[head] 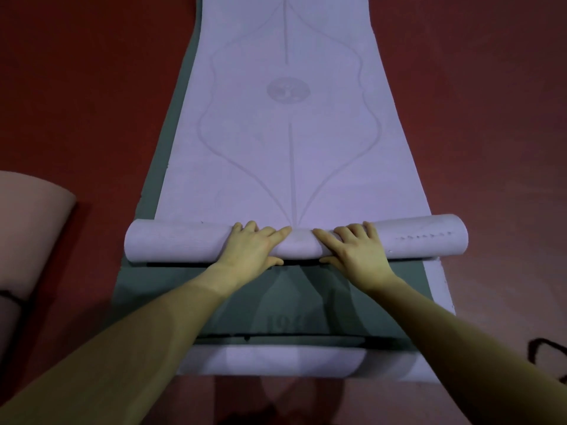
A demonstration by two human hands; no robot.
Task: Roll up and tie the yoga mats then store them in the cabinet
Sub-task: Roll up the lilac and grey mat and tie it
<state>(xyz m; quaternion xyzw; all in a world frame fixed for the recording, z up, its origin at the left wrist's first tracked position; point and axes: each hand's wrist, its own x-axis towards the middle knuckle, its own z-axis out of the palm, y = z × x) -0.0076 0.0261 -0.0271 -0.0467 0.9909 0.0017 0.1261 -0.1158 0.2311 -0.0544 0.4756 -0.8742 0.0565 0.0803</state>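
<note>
A lilac yoga mat [288,142] with a printed line pattern lies flat on the floor, stretching away from me. Its near end is rolled into a tube [171,242] that runs across the view. My left hand [251,248] lies over the middle of the roll, fingers spread along it, thumb at its near underside. My right hand [352,248] rests on the roll just to the right in the same way. Under the lilac mat lies a grey-green mat [214,302], its bare near part showing between my forearms.
A pale pink rolled mat [27,228] with a dark band lies at the left edge. The floor [86,118] is dark red on both sides. Another lilac edge [276,361] lies just before the grey-green mat. A black strap [543,351] lies at the right edge.
</note>
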